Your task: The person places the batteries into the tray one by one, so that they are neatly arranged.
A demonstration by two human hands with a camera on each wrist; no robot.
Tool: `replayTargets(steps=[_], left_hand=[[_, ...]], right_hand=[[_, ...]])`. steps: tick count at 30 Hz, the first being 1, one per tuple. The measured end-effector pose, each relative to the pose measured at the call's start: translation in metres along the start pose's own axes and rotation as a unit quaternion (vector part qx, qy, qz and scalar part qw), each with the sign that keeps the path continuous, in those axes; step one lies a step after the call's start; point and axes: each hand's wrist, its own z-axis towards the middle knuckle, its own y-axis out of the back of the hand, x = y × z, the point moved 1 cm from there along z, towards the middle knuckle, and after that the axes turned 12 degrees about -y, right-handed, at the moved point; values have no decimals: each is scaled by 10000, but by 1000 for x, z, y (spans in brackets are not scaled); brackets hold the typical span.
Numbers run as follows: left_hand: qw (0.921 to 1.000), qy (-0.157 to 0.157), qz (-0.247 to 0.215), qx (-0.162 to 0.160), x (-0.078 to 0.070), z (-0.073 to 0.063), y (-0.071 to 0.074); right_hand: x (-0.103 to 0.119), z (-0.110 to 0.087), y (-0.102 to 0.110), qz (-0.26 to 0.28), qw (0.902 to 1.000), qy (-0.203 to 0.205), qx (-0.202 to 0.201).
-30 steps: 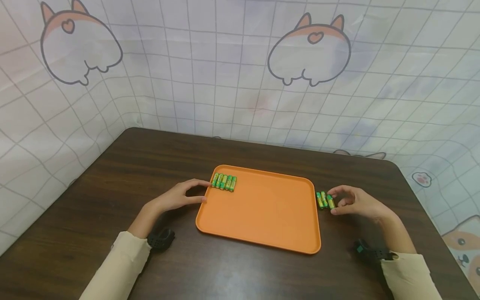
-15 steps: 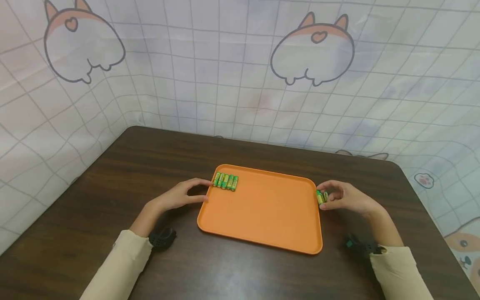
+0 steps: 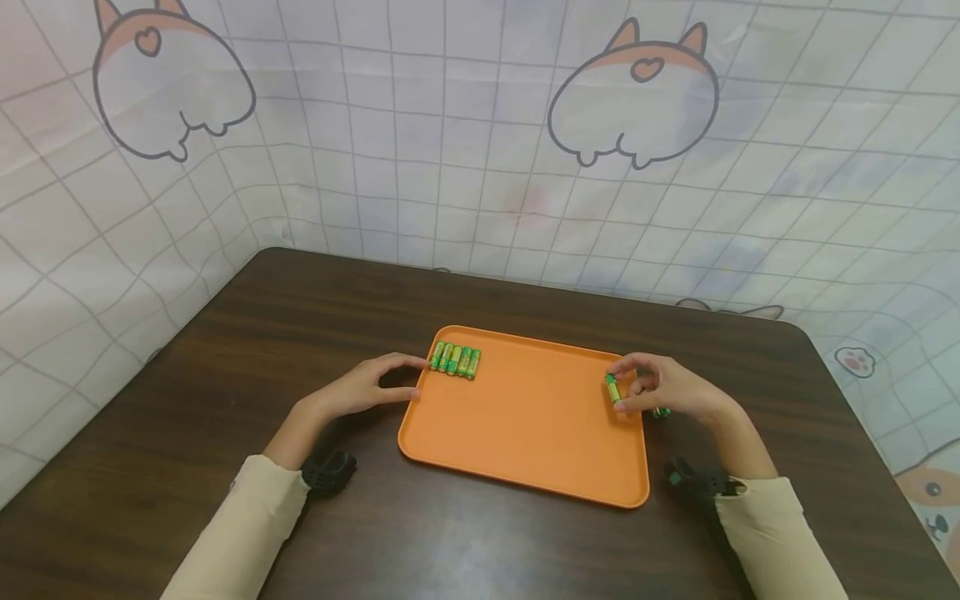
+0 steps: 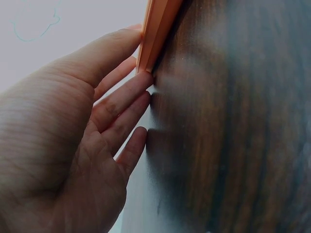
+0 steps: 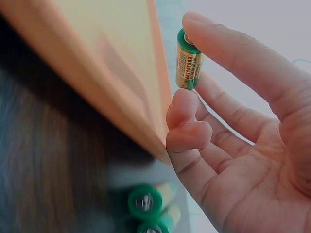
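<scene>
Between thumb and fingertip, my right hand (image 3: 673,390) pinches a green-and-yellow battery (image 3: 613,389) over the right side of the orange tray (image 3: 525,417). The right wrist view shows that battery (image 5: 188,63) held by its two ends, clear of the tray's rim. My left hand (image 3: 366,386) touches the tray's left rim with thumb and fingers fairly straight and spread. Several similar batteries (image 3: 455,360) lie side by side in the tray's far left corner. Two more batteries (image 5: 146,202) lie on the table right of the tray, mostly hidden by my right hand in the head view.
The dark wooden table (image 3: 480,542) extends around the tray on all sides. Behind it and along its sides hangs a white grid-patterned cloth (image 3: 465,167) with cartoon drawings. A black band (image 3: 330,472) sits on my left wrist, another black band (image 3: 701,482) on my right.
My right hand has picked up one battery from beside the tray and carried it left over the rim. The left hand stays at the tray's left edge. The head view has shifted slightly.
</scene>
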Motion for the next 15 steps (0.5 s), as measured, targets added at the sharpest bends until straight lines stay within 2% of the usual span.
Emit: replayTargets(steps=[15], left_hand=[[10000,25,-18,12,-1,-1,0]], right_hand=[[24,18,-13,-87,9995,188,232]])
